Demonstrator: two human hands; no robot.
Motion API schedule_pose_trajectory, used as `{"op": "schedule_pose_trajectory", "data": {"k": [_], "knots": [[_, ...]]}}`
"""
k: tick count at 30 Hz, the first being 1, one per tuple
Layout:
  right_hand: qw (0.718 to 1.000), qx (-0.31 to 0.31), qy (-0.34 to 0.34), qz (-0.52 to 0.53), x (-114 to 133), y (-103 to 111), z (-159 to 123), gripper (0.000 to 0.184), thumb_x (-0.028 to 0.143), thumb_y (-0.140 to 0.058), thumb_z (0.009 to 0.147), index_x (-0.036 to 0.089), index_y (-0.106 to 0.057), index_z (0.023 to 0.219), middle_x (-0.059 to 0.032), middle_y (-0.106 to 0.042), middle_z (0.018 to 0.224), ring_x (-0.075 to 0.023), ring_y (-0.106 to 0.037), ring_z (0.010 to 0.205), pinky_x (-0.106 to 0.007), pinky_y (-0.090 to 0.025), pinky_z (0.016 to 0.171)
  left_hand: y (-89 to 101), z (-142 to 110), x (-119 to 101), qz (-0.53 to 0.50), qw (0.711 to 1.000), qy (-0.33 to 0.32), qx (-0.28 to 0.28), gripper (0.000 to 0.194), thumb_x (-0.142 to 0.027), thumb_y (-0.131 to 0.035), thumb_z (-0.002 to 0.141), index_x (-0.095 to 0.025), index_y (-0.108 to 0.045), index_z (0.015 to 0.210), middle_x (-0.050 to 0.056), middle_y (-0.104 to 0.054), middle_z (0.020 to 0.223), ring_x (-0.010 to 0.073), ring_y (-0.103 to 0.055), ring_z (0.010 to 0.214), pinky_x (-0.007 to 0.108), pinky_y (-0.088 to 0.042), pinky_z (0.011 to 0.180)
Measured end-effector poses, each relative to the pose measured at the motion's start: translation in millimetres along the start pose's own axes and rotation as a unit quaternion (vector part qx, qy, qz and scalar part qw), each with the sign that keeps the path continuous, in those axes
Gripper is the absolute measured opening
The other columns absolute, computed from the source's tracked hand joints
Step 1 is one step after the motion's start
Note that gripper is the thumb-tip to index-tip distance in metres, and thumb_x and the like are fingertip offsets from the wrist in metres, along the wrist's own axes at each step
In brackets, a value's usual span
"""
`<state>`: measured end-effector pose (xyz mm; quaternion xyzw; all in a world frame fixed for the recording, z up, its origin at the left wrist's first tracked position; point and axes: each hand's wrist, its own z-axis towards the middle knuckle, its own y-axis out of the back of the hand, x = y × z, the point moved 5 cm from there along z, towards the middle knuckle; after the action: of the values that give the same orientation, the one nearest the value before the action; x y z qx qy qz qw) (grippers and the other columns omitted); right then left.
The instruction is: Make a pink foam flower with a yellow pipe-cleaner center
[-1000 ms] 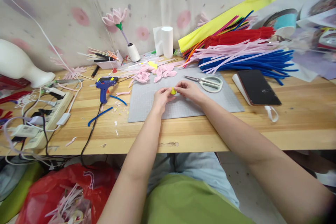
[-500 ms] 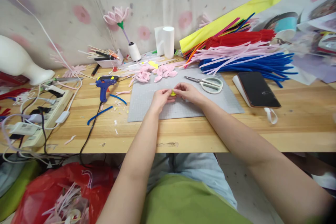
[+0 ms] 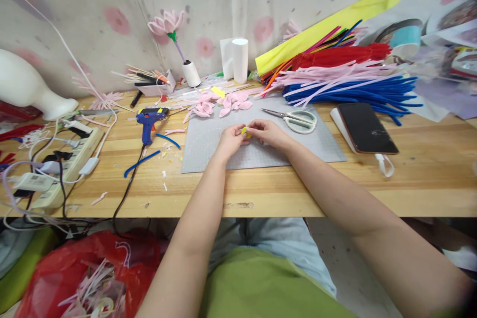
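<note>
A small yellow piece (image 3: 244, 130) is pinched between my two hands, above the grey cutting mat (image 3: 208, 151). My left hand (image 3: 231, 139) grips its left side with thumb and fingers; my right hand (image 3: 266, 131) closes on its right side. The fingers cover much of the piece, so its exact shape is hidden. Scissors (image 3: 294, 119) with pale handles lie on the mat just right of my right hand. Beyond the hands, pink fuzzy petals (image 3: 231, 103) are heaped at the mat's back edge.
Left of the mat lie a blue glue gun (image 3: 148, 123) and blue stem offcuts (image 3: 141, 163). A cable-laden power strip (image 3: 74, 164) is farther left. Bundled pipe cleaners (image 3: 346, 87) and a phone (image 3: 367, 128) are on the right. A pink flower (image 3: 166, 25) stands at the back.
The yellow piece has turned slightly between the fingers, and the fingers of my left hand have shifted a little. Everything else stays in place.
</note>
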<state>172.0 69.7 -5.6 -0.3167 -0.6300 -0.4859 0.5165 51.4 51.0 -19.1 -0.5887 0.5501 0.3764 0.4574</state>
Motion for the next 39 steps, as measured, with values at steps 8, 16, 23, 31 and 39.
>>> {"op": "schedule_pose_trajectory", "data": {"k": [8,16,23,31,39], "knots": [[0.996,-0.018,-0.037,0.084,-6,7,1,0.025,0.038,-0.068,0.067,0.016,-0.055,0.068,0.0055,-0.048,0.051,-0.0042,-0.036,0.042,-0.019,-0.029,0.041,0.4,6,0,0.019,0.999,-0.042,-0.001,0.040,-0.007,-0.053,0.081,-0.012,-0.057,0.120,0.010,-0.070,0.097,0.0176,-0.068,0.083,0.032,-0.055,0.075],[0.993,-0.005,-0.040,0.111,-3,6,-1,0.025,0.037,-0.068,0.068,0.017,-0.053,0.067,0.0053,-0.046,0.050,-0.0049,-0.039,0.044,-0.018,-0.033,0.042,7.1,-1,-11,-0.028,0.995,-0.059,-0.071,0.017,-0.011,-0.053,0.082,-0.010,-0.062,0.095,0.006,-0.068,0.082,0.0106,-0.064,0.064,0.028,-0.055,0.067],[0.996,0.003,-0.032,0.078,-2,1,-1,0.029,0.039,-0.071,0.065,0.017,-0.053,0.067,0.0052,-0.049,0.051,-0.0045,-0.041,0.043,-0.018,-0.034,0.040,10.0,2,-10,0.083,0.982,-0.154,-0.073,0.004,-0.018,-0.059,0.078,-0.014,-0.060,0.080,0.002,-0.066,0.074,0.0099,-0.062,0.062,0.022,-0.050,0.061],[0.997,-0.018,-0.054,0.056,-4,-1,-1,0.028,0.033,-0.073,0.066,0.017,-0.051,0.061,0.0042,-0.051,0.048,-0.0048,-0.040,0.040,-0.018,-0.030,0.039,14.3,1,-9,0.075,0.984,-0.114,-0.116,0.011,-0.027,-0.060,0.079,-0.017,-0.058,0.081,-0.003,-0.059,0.056,0.0119,-0.062,0.052,0.024,-0.049,0.060],[0.965,-0.056,-0.123,0.226,-8,0,-1,0.027,0.029,-0.076,0.061,0.016,-0.052,0.060,0.0033,-0.050,0.048,-0.0049,-0.042,0.042,-0.017,-0.030,0.040,-2.9,-7,-10,-0.092,0.995,-0.017,-0.019,0.018,-0.030,-0.067,0.075,-0.013,-0.061,0.080,0.001,-0.065,0.071,0.0108,-0.064,0.066,0.027,-0.053,0.068]]}}
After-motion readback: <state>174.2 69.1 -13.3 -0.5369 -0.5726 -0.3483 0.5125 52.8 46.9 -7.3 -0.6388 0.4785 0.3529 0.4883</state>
